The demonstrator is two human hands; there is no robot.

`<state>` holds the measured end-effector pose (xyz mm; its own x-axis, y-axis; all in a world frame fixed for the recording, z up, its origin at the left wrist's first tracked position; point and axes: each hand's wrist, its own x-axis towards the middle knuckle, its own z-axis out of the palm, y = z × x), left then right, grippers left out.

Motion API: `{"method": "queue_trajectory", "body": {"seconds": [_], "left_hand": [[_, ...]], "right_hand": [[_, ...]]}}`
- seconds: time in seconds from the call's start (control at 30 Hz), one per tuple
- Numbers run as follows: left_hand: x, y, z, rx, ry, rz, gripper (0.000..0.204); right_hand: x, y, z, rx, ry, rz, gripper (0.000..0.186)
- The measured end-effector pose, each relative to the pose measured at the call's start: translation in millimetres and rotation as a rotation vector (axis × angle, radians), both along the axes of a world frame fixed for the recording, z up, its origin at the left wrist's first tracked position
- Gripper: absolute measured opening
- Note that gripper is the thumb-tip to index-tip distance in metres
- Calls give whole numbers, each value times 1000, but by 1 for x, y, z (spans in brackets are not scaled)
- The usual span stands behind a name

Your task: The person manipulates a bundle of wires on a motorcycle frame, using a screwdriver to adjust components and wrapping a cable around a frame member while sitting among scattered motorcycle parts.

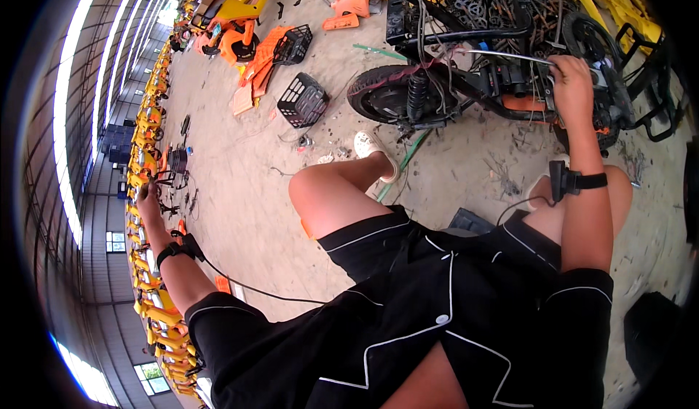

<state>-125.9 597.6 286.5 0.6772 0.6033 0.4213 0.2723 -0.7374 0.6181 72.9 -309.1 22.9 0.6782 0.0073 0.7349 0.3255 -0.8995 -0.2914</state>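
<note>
My right hand (pixel 573 85) is closed on the end of a long, thin silver metal bar (pixel 502 55), which lies across the stripped frame of an electric scooter (pixel 466 81). The scooter's rear wheel (pixel 386 96), shock absorber (pixel 417 94) and loose cables are bare. My left hand (pixel 148 196) is stretched far out to the left, its fingers curled. Something dark shows at those fingers, too small to make out. Beyond that hand, black parts (pixel 176 163) lie on the floor.
Two black plastic baskets (pixel 303 100) and orange body panels (pixel 263 61) lie on the concrete floor. A heap of metal parts (pixel 491 8) is behind the scooter frame. Rows of yellow scooters (pixel 149 125) line the left wall. A green strap (pixel 413 155) runs near my foot.
</note>
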Motion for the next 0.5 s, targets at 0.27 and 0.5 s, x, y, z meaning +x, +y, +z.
{"method": "queue_trajectory", "body": {"seconds": [0.27,0.5], "left_hand": [[34,15,-26,304,171,241,29],[82,-42,-20,344,183,121,29]], "right_hand": [[-12,-34,-2,300,352,-478,24],[-7,-31,-3,578,379,-367,25]]}}
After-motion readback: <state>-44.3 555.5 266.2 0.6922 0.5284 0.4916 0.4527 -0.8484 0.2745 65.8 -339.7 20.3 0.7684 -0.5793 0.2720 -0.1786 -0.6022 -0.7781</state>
